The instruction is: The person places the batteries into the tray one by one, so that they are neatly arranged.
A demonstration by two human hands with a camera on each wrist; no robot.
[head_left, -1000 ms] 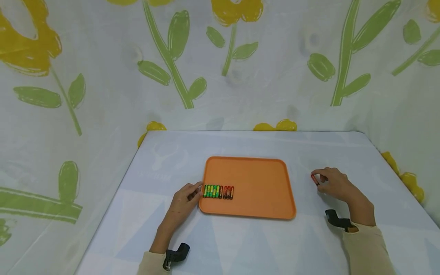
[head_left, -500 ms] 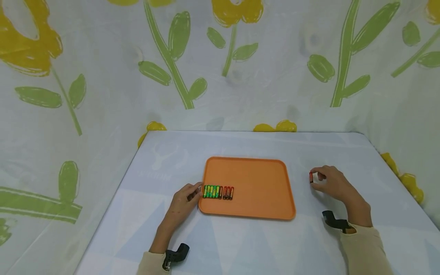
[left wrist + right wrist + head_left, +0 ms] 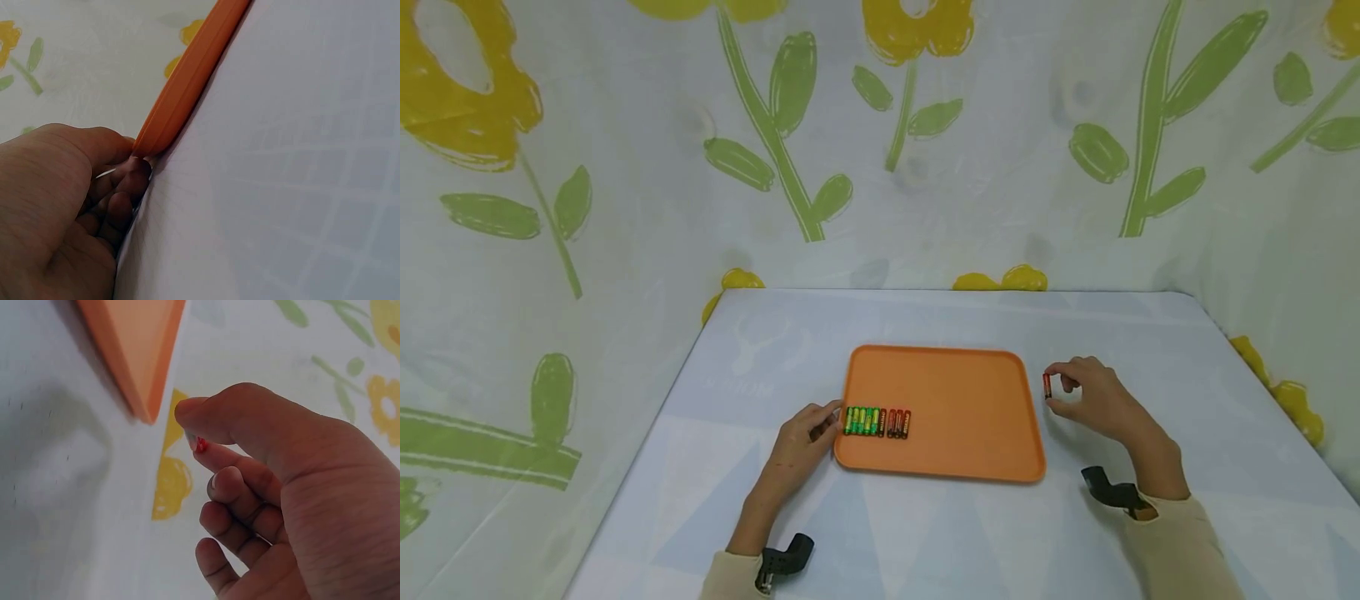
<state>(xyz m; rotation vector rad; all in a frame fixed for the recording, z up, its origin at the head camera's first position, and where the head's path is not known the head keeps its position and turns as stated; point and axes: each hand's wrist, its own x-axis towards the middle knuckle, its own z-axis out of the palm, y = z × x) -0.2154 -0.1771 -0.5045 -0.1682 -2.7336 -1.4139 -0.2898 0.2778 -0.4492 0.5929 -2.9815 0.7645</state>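
My right hand (image 3: 1093, 398) pinches a small red-and-black battery (image 3: 1047, 386) upright between thumb and index finger, just off the right side of an orange tray (image 3: 970, 417). In the right wrist view only the battery's red end (image 3: 201, 445) shows past the thumb; the other fingers curl loosely below. On the tray's left part lies a row of batteries: several green-and-yellow batteries (image 3: 861, 421) at the left, then several red-and-black batteries (image 3: 898, 423), with a slim gap among the red ones. My left hand (image 3: 805, 437) pinches the tray's left rim (image 3: 156, 134) between thumb and fingers.
The tray lies on a pale table (image 3: 940, 533) with a faint triangle pattern. Behind and beside it hangs white cloth (image 3: 985, 192) printed with yellow flowers and green leaves. Each wrist wears a black camera mount (image 3: 1108, 490).
My right hand has moved left toward the tray with the battery, which has turned from slanted to upright. The left hand stays at the tray's rim, and the row of batteries is unchanged.
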